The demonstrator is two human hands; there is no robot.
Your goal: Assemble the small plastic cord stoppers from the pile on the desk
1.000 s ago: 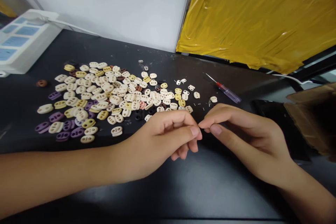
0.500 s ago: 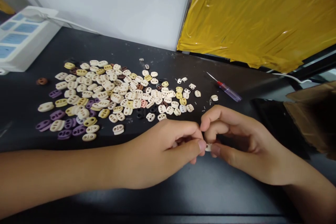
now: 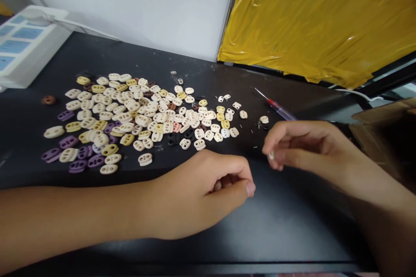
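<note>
My left hand is closed in a pinch over the dark tabletop, thumb against the index finger; whatever it holds, if anything, is hidden. Apart from it on the right, my right hand pinches a small white cord lock piece, mostly covered by the fingertips. Beyond my left hand spreads a pile of two-holed oval cord locks, mostly cream, with yellow, purple, brown and black ones among them. A single cream cord lock lies just beyond my right hand. Several small white pieces sit at the pile's right side.
A screwdriver with a red and purple handle lies behind my right hand. At the far left stands a white box with blue panels. A cardboard box is at the right, below a yellow-wrapped panel.
My hands have come apart. The right hand has moved up and away to the right with the small white piece, while the left stays nearly in place, still closed.
</note>
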